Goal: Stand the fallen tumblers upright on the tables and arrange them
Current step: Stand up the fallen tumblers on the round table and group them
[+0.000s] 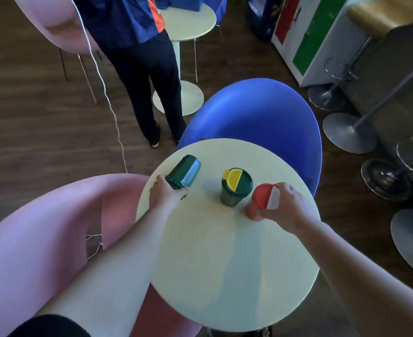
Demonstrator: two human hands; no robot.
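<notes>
Dark wood flooring surrounds a round pale counter (225, 276), with a pink chair (42, 227) at its near left and a blue chair (261, 113) on its far side. On the counter's far left, the left hand (165, 193) is wrapped around the lid end of a dark green tumbler (184, 171) that lies tipped over, its base pointing far. At centre a green tumbler with a yellow lid (236, 187) stands upright. Just to its right, the right hand (287, 206) grips an upright red tumbler (261, 200) by its lid. Another person (140, 57) stands beyond, beside a second table (188, 23).
</notes>
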